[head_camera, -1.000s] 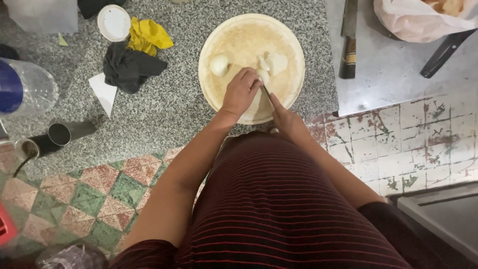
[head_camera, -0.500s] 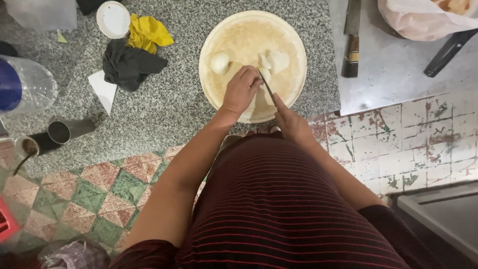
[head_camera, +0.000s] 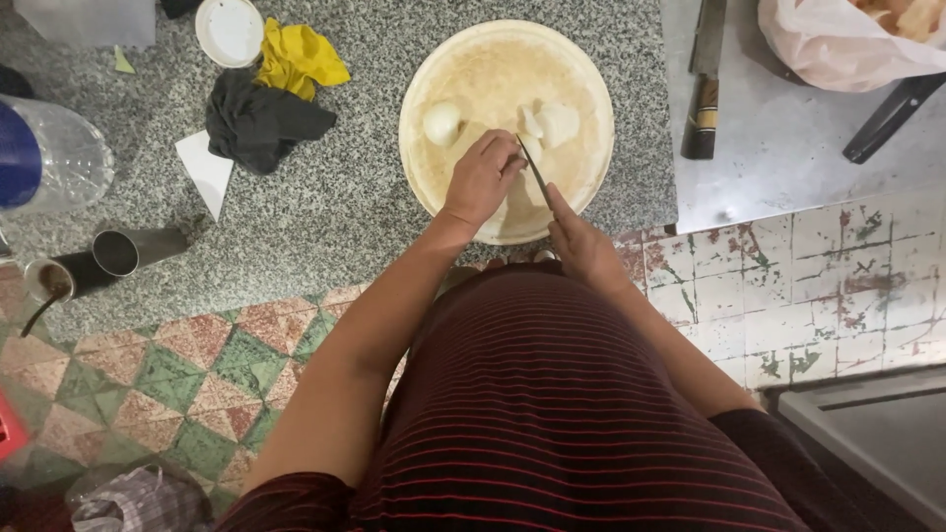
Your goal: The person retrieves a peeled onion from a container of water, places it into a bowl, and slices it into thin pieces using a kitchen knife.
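A speckled grey granite tabletop (head_camera: 325,212) carries a dark crumpled cloth (head_camera: 261,123) touching a yellow cloth (head_camera: 296,54), with a white round lid (head_camera: 229,30) just beside them and a white paper scrap (head_camera: 207,169) below. At the left edge lie a clear plastic bottle (head_camera: 54,158) and two small metal cups (head_camera: 118,251). To the right, on a metal surface (head_camera: 778,167), rest a wooden-handled knife (head_camera: 704,99) and a pink plastic bag (head_camera: 847,39). Patterned red-and-green floor tiles (head_camera: 197,365) spread beneath.

What lies under the left hand (head_camera: 483,182) is hidden, and the plastic bag (head_camera: 847,39) at one o'clock is cut off by the edge.
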